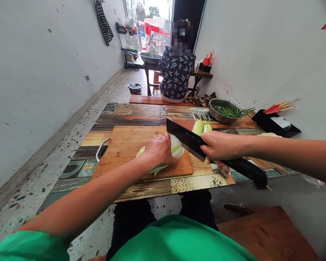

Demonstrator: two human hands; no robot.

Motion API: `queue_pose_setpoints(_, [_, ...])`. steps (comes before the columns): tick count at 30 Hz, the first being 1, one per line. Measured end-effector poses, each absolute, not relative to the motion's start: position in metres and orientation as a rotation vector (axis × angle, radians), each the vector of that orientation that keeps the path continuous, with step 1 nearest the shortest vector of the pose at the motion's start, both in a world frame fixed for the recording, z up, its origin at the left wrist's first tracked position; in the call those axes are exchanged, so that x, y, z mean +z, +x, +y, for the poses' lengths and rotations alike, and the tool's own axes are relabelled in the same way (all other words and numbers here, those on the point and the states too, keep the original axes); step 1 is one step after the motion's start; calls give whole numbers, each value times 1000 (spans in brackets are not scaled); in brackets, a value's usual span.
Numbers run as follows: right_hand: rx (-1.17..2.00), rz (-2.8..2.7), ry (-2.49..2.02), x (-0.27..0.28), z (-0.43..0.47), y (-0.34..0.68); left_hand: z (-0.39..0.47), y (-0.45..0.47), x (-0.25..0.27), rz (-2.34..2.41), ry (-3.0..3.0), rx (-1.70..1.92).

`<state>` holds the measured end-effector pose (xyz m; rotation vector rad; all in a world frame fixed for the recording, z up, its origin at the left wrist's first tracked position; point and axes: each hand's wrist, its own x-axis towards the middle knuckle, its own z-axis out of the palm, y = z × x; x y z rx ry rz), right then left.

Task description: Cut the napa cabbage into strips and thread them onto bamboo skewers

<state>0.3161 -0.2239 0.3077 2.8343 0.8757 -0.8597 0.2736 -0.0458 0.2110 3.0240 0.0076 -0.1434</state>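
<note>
My left hand (159, 150) is closed over a pale, rounded vegetable (177, 146) that looks like a cabbage, pressing it against the wooden cutting board (130, 136). Part of the vegetable is hidden behind the fingers, and pale green leafy pieces (160, 169) lie under the wrist. In my right hand (216, 145) is a cleaver (187, 139) with a dark blade and black handle. The blade is tilted, just right of the vegetable; whether the two touch I cannot tell. Two light green zucchini (198, 127) lie behind the blade.
A metal bowl of green stalks (225, 110) stands at the back right, beside a black holder with skewers (274, 117). Thin sticks (268, 165) lie under my right forearm. Beyond the table (141, 190), another person (176, 72) sits facing away on a bench.
</note>
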Motion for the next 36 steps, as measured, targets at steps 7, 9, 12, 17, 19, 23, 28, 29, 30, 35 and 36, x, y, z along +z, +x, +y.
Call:
queue_pose_setpoints(7, [-1244, 822, 2785, 316, -213, 331, -39, 282, 208, 7, 2980, -174])
queue_pose_setpoints(9, [-1172, 791, 2793, 310, -210, 330, -38, 283, 210, 18, 2980, -208])
queue_pose_setpoints(12, [-1019, 834, 2821, 292, -204, 329, -37, 284, 213, 25, 2965, -250])
queue_pose_setpoints(17, [-775, 1046, 2846, 241, -193, 332, -35, 283, 213, 26, 2959, -226])
queue_pose_setpoints(19, [-714, 1069, 2854, 220, -191, 334, -35, 283, 211, 29, 2964, -223])
queue_pose_setpoints(23, [-639, 1084, 2913, 195, -194, 337, -32, 284, 212, 16, 2927, -261])
queue_pose_setpoints(28, [-571, 1116, 2976, 193, -197, 334, -34, 280, 213, 90, 2930, -190])
queue_pose_setpoints(29, [-544, 1130, 2985, 194, -197, 333, -35, 278, 213, 97, 2929, -177])
queue_pose_setpoints(30, [-515, 1145, 2990, 194, -198, 332, -36, 277, 213, 98, 2928, -167])
queue_pose_setpoints(35, [-381, 1221, 3002, 195, -199, 330, -43, 268, 211, 191, 2968, -104])
queue_pose_setpoints(36, [-364, 1229, 3005, 195, -200, 330, -45, 264, 210, 223, 2993, -56])
